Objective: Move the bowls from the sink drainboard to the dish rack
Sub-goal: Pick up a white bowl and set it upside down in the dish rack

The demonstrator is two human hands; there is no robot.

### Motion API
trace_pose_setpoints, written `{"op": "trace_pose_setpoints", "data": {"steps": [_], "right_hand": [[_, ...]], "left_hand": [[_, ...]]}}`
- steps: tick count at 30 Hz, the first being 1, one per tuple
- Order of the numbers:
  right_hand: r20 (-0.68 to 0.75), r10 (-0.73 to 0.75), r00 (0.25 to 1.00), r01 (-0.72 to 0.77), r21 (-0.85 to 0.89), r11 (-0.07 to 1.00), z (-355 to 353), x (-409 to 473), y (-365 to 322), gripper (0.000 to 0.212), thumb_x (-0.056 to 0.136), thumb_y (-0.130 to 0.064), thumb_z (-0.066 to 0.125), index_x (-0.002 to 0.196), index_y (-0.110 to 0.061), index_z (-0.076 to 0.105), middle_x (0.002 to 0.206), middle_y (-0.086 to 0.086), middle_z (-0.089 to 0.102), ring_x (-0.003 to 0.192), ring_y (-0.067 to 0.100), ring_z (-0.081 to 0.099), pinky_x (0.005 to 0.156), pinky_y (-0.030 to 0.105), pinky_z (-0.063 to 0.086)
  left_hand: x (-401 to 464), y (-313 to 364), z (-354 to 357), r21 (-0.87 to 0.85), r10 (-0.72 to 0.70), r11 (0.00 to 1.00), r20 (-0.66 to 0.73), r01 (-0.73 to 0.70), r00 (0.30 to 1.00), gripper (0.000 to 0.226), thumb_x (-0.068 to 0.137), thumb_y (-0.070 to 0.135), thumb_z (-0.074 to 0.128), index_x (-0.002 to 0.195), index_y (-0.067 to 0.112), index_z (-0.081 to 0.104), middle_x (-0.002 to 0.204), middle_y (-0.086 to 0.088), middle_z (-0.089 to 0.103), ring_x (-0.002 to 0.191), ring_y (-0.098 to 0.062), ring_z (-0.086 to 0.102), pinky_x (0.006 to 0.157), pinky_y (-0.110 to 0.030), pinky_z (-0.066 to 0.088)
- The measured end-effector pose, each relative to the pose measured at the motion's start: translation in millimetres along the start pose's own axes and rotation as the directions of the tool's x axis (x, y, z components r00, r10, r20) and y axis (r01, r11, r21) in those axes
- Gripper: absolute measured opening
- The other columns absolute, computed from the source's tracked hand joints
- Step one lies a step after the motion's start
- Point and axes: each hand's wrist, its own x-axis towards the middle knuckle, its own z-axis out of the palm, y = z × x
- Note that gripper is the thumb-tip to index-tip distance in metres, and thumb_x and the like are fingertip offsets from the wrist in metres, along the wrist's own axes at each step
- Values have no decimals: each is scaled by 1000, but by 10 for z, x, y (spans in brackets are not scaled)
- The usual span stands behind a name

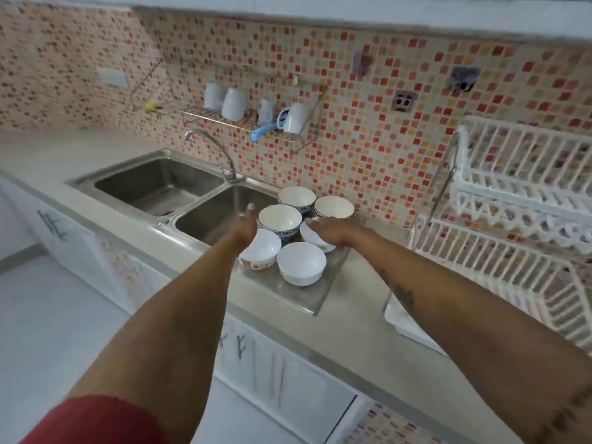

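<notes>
Several white bowls stand close together on the steel drainboard (290, 298), right of the sink. My left hand (245, 224) hovers with fingers stretched out over the left side of the group, above a tilted bowl with an orange band (261, 251). My right hand (331, 230) lies palm down, fingers flat, over a white bowl (315, 241) on the right side; I see no fingers curled around it. A plain white bowl (301, 262) sits nearest to me. Behind it are three blue-patterned bowls (280, 219). The white two-tier dish rack (512, 187) stands at the right.
A double steel sink (153, 184) with a curved tap (221, 155) lies left of the bowls. A wall shelf with white mugs (235, 104) hangs above it. A white tray (413, 328) sits under the dish rack. The counter's front edge runs along below.
</notes>
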Motion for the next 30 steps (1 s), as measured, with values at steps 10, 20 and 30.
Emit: {"op": "trace_pose_setpoints", "data": {"steps": [10, 20, 30], "right_hand": [[-3, 325, 946, -284, 479, 831, 559, 906, 472, 72, 99, -54, 26, 142, 1, 42, 147, 22, 44, 133, 35, 45, 112, 40, 35], [-9, 526, 850, -371, 699, 612, 962, 1314, 671, 55, 99, -43, 39, 138, -4, 48, 139, 19, 54, 125, 34, 53, 100, 38, 43], [96, 559, 823, -381, 824, 420, 1170, 1518, 791, 63, 90, -55, 46, 132, -9, 52, 127, 15, 62, 114, 33, 60, 102, 49, 49]], "left_hand": [[412, -725, 638, -579, -425, 746, -33, 329, 905, 82, 96, 59, 36, 155, 7, 13, 158, -17, 29, 139, -38, 38, 117, -47, 31], [468, -756, 1153, -581, -433, 771, -177, 261, 884, 52, 103, 31, 39, 150, 11, 24, 148, -16, 44, 134, -37, 45, 110, -44, 35], [697, -791, 1312, -639, -463, 673, 26, 371, 886, 47, 104, 37, 29, 141, 14, 47, 143, -10, 51, 131, -32, 49, 107, -40, 39]]}}
